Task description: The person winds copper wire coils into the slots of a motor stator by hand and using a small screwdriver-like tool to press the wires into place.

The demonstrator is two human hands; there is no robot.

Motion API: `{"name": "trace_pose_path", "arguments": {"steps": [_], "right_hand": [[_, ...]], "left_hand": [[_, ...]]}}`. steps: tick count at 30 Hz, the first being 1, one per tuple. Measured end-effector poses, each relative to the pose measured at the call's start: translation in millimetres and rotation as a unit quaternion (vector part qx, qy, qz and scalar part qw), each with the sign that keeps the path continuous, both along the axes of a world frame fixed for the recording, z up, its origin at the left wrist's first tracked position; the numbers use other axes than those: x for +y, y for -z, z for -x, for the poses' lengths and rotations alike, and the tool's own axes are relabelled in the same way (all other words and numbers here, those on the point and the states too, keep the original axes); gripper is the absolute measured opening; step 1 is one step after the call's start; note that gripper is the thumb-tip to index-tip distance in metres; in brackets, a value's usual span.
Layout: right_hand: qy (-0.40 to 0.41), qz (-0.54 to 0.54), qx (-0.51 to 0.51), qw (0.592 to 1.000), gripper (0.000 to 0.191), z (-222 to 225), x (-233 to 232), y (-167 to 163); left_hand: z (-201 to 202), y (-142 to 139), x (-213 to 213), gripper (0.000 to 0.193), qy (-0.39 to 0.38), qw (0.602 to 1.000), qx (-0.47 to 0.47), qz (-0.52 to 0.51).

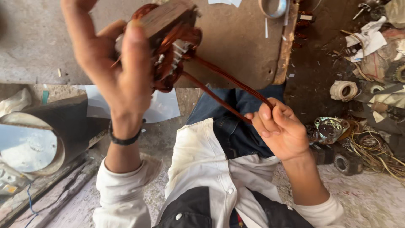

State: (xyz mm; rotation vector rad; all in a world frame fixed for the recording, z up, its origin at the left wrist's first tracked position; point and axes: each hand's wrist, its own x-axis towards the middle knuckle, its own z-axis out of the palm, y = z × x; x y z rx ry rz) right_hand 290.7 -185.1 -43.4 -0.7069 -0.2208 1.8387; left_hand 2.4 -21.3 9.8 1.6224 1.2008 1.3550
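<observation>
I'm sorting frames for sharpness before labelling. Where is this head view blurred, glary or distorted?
Head view: the left hand gripping the copper-wound stator is large, close and slightly motion-smeared; the right hand pinching the copper wire bundle is sharper; the metal drum at the left reflects pale glare; the edges bow as through a wide lens; light is soft, with no hard shadows.

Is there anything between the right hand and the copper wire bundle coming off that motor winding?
Nothing visible: the right hand already pinches the reddish copper wire bundle, which runs free to the copper-wound motor stator held in the left hand.
</observation>
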Motion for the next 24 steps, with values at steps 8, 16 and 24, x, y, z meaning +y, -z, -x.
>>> {"name": "trace_pose_path", "arguments": {"steps": [8,16,24], "right_hand": [[0.057,-0.102,-0.128,0.985,0.037,-19.3,5.9,-17.5],[0.047,-0.096,-0.122,0.987,0.037,-32.7,11.0,-2.2],[0.045,-0.09,-0.109,0.989,0.034,-34.9,17.2,5.1]], "left_hand": [[-27.3,60.8,-21.5,0.08,-0.062,0.981,-0.135,-0.121],[-12.3,47.2,-17.0,0.079,0.109,0.947,-0.302,-0.031],[20.2,1.7,61.4,0.042,0.385,0.92,0.009,0.076]]}}
